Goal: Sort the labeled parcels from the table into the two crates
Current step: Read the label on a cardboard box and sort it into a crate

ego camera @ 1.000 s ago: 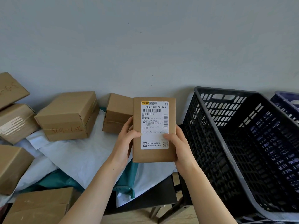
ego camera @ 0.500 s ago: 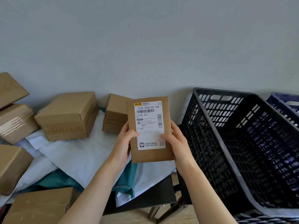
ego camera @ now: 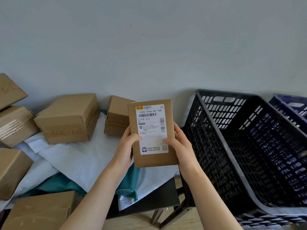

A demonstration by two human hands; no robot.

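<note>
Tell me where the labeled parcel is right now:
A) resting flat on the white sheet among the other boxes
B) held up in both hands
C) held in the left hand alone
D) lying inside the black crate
B: the labeled parcel is gripped upright between the left hand and the right hand, label facing the camera, outside the black crate.
</note>
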